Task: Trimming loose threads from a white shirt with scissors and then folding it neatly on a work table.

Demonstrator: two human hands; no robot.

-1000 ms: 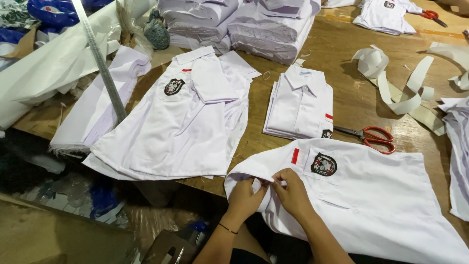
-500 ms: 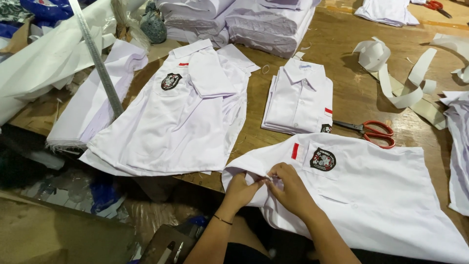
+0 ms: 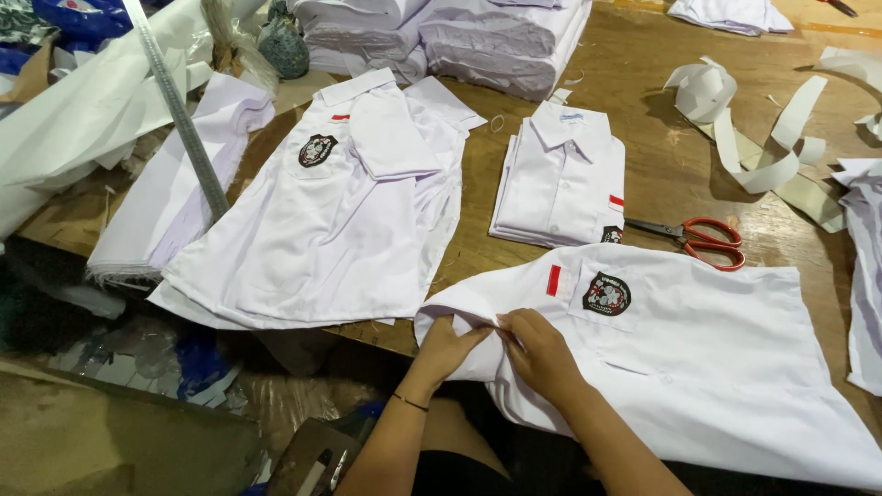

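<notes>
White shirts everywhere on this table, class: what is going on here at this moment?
A person works at a wooden table with both bare hands. The left hand and right hand pinch the collar end of a white shirt spread at the table's near edge, badge facing up. Beyond it lie a folded shirt, red-handled scissors and another spread-out shirt. Stacks of folded shirts sit at the far side, with white strips curled to the right.
</notes>
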